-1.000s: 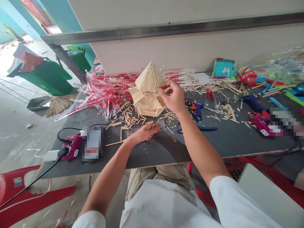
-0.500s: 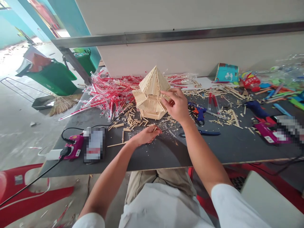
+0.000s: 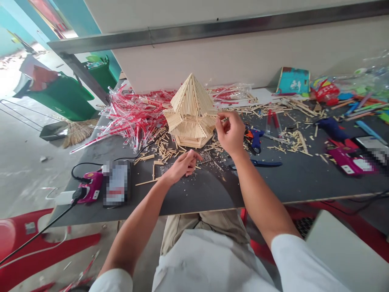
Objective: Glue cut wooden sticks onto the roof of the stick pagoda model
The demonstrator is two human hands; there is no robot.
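Observation:
A pagoda-like model of thin wooden sticks [image 3: 192,97] stands upright on the dark table, with a pointed roof and flared panels below. My right hand [image 3: 231,132] is raised just right of the model, thumb and forefinger pinched near its right panel; anything between the fingertips is too small to make out. Lower down, in front of the model, my left hand [image 3: 184,167] has its fingers curled together around something mostly hidden, perhaps a short stick. Loose stick pieces [image 3: 165,150] lie around the model's base.
Red-and-clear plastic wrappers [image 3: 130,115] are heaped at the left. A phone [image 3: 117,182] and a purple power strip [image 3: 92,186] lie front left. Blue-handled scissors [image 3: 264,163], a blue glue gun [image 3: 256,140] and more sticks are at the right. Green bins [image 3: 65,97] stand on the floor.
My right hand has drawn back to the right from the model's front, fingers now pinched closer. The view has shifted slightly. My left hand stays low in front of the model.

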